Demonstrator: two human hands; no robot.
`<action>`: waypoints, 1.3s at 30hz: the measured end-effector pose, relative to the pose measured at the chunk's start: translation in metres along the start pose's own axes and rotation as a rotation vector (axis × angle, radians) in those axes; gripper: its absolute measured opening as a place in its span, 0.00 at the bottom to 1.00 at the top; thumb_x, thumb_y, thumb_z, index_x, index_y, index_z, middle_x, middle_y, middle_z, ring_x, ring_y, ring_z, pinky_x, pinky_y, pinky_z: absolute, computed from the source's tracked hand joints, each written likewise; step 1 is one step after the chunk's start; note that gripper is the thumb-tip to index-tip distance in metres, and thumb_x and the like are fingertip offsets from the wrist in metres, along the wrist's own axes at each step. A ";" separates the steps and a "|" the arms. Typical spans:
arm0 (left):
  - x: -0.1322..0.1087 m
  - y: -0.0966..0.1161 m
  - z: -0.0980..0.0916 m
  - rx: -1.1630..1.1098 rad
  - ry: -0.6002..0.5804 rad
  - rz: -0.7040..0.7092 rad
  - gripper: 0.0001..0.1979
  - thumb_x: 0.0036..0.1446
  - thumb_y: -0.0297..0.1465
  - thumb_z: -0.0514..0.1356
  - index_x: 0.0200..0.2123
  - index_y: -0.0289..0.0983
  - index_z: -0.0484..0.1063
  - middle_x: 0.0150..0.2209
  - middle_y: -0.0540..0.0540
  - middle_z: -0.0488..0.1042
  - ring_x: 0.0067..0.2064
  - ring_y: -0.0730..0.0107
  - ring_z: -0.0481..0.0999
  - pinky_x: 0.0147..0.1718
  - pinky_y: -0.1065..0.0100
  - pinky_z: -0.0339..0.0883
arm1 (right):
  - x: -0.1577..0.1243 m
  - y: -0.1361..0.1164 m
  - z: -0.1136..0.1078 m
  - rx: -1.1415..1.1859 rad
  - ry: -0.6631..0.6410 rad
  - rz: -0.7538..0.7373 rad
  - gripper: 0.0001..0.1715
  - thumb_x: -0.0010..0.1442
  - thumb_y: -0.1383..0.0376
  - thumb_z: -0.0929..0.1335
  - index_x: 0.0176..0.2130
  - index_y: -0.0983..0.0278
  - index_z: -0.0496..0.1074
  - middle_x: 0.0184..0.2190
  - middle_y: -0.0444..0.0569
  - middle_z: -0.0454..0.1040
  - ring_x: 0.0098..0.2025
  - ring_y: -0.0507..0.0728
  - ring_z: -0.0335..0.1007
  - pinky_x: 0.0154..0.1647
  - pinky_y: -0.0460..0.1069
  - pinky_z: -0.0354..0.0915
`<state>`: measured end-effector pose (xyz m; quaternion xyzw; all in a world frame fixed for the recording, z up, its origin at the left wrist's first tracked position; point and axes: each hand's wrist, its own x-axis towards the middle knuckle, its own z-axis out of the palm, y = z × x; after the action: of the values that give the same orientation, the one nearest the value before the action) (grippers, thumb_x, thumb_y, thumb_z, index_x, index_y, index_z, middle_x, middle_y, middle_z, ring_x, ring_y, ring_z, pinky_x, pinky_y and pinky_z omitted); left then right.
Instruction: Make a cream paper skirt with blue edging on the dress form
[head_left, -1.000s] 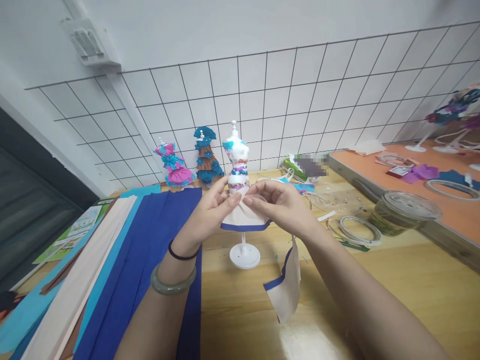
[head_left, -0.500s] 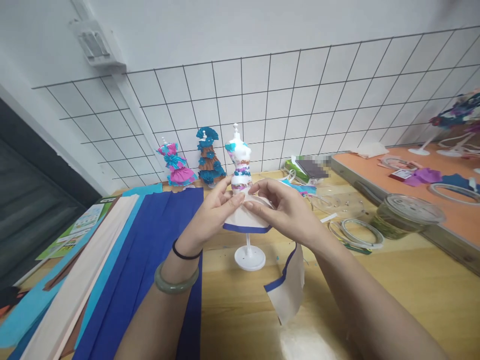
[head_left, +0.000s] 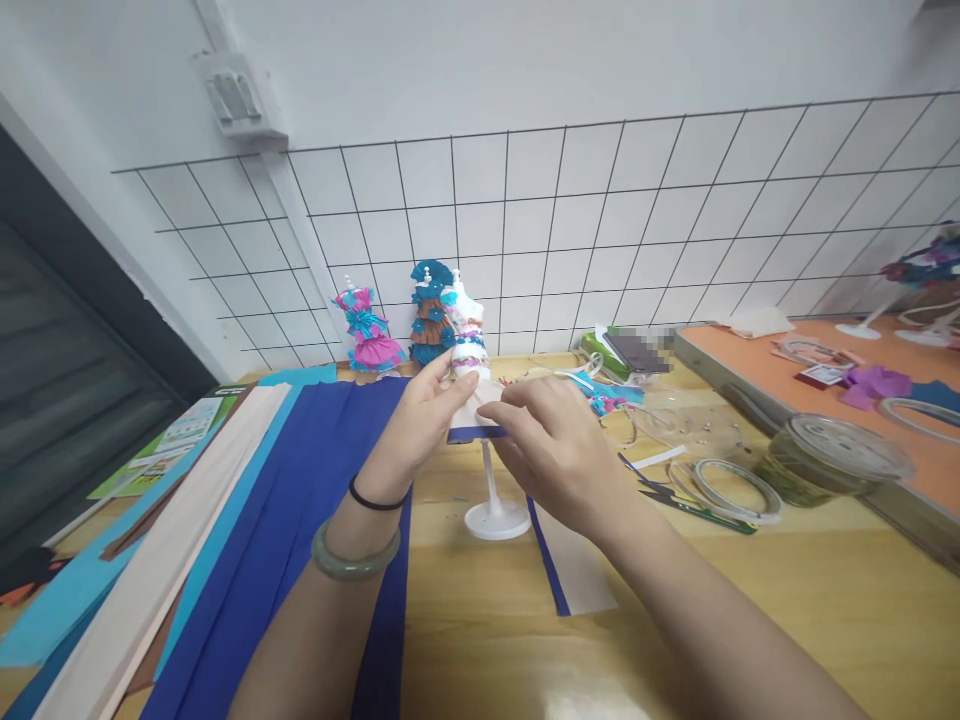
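A small white mini dress form (head_left: 471, 322) on a round stand leans a little to the left, its torso marked with blue, purple and brown bits. My left hand (head_left: 420, 420) is closed on its hip, thumb pressing a cream crepe paper strip (head_left: 463, 420) with a blue edge against it. My right hand (head_left: 559, 445) works at the same strip, fingers bent and pinched near the front of the waist. From beneath this hand the strip's loose end (head_left: 576, 575) hangs toward the table. Its fingertips are partly hidden.
Blue crepe paper sheets (head_left: 315, 480) lie at left beside cream and light blue ones. Two dressed mini forms (head_left: 367, 330) stand behind. At right are scissors (head_left: 694, 505), a coil of tubing (head_left: 739, 490) and a lidded plastic tub (head_left: 832, 460).
The dress form has turned and tilted left. My right hand has shifted slightly left over the strip, whose loose end now hangs straighter. The view has shifted slightly.
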<state>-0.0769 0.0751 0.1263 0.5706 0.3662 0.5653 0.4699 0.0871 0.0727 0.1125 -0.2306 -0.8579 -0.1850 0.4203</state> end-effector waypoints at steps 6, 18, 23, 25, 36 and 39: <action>-0.001 0.003 0.001 0.018 0.008 0.011 0.14 0.56 0.33 0.59 0.44 0.33 0.69 0.33 0.47 0.73 0.34 0.71 0.71 0.34 0.71 0.64 | -0.004 -0.004 0.007 -0.027 0.153 -0.126 0.09 0.60 0.75 0.62 0.37 0.67 0.70 0.27 0.50 0.70 0.29 0.54 0.59 0.29 0.50 0.56; -0.006 0.009 -0.003 -0.029 -0.137 0.010 0.20 0.57 0.35 0.59 0.52 0.36 0.66 0.40 0.45 0.76 0.37 0.67 0.74 0.36 0.70 0.66 | -0.004 -0.004 0.001 0.242 0.249 -0.141 0.12 0.54 0.69 0.67 0.41 0.65 0.70 0.32 0.51 0.71 0.33 0.56 0.66 0.31 0.53 0.62; -0.010 0.013 -0.004 0.015 -0.241 0.029 0.24 0.59 0.35 0.56 0.59 0.38 0.59 0.52 0.41 0.70 0.49 0.61 0.71 0.43 0.68 0.66 | -0.003 0.011 -0.008 0.432 0.188 0.309 0.07 0.57 0.67 0.67 0.39 0.63 0.70 0.35 0.51 0.73 0.40 0.57 0.69 0.40 0.53 0.65; -0.012 0.013 -0.004 0.045 -0.237 0.024 0.26 0.59 0.35 0.56 0.60 0.40 0.57 0.54 0.41 0.69 0.51 0.60 0.71 0.44 0.67 0.66 | -0.001 0.015 -0.009 0.524 0.075 0.479 0.07 0.59 0.64 0.67 0.39 0.63 0.70 0.37 0.49 0.74 0.40 0.55 0.70 0.42 0.52 0.65; -0.017 0.018 0.003 0.205 -0.321 -0.025 0.31 0.57 0.41 0.56 0.62 0.40 0.53 0.54 0.41 0.70 0.52 0.54 0.69 0.45 0.65 0.67 | -0.031 0.000 -0.041 0.697 -0.014 0.817 0.13 0.58 0.59 0.67 0.39 0.65 0.71 0.40 0.51 0.75 0.43 0.54 0.70 0.44 0.52 0.65; -0.021 0.019 0.011 0.214 -0.383 -0.031 0.32 0.57 0.41 0.56 0.63 0.42 0.53 0.53 0.42 0.71 0.51 0.55 0.70 0.45 0.64 0.68 | -0.050 -0.009 -0.047 0.759 0.012 0.918 0.13 0.58 0.58 0.67 0.39 0.65 0.71 0.40 0.52 0.74 0.43 0.55 0.70 0.45 0.52 0.65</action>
<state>-0.0703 0.0485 0.1385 0.7086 0.3366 0.3972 0.4763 0.1389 0.0295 0.0980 -0.4107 -0.6740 0.3339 0.5153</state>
